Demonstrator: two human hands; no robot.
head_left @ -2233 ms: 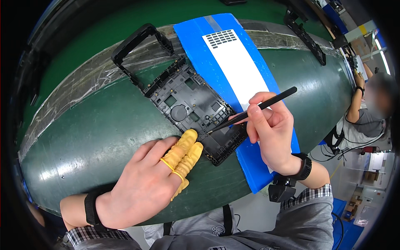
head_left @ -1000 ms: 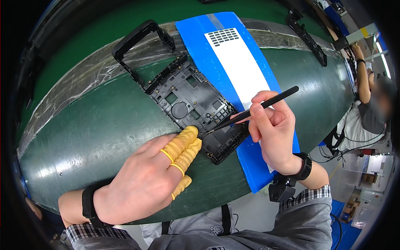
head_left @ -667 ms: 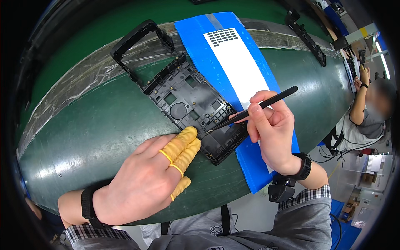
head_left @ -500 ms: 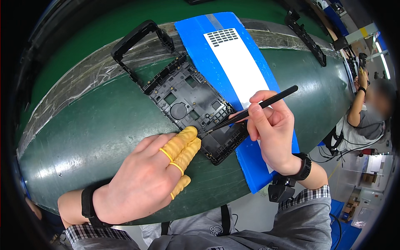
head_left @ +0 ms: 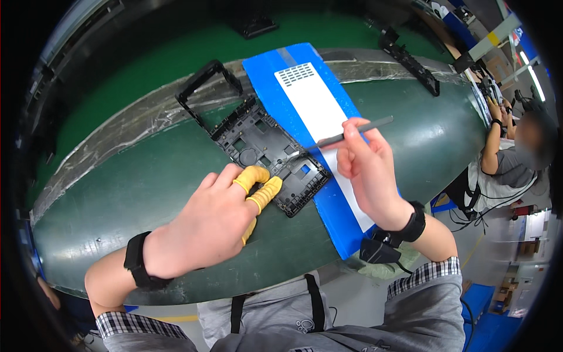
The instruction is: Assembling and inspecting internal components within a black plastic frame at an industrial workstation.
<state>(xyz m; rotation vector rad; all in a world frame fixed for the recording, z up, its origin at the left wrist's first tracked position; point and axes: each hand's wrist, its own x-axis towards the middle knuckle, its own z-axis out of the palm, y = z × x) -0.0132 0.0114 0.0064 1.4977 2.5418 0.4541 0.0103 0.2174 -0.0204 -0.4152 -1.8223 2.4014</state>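
A black plastic housing (head_left: 264,136), with square cutouts and small brass-coloured spots, lies at the middle of the table, partly over a blue board. My left hand (head_left: 205,226) grips its near left edge. Yellow finger cots cover several of its fingertips; two of these rest on the housing's inner face, and the thumb is lower, beside the edge. In my right hand (head_left: 372,170) is a pair of dark tweezers (head_left: 352,135), pinched between thumb and fingers. The tips point down left over the housing's inner face; whether they touch it I cannot tell.
A white sheet (head_left: 319,108) with small dark labels lies on the blue board (head_left: 340,229). A black frame (head_left: 205,82) stands beyond the housing, and a black strip-shaped part (head_left: 413,64) lies far right. A co-worker (head_left: 504,158) sits at the right.
The tweezers' tips have moved from beside my left fingertips to farther up the housing. My left fingertips are slightly more spread. The whole view has shifted a little.
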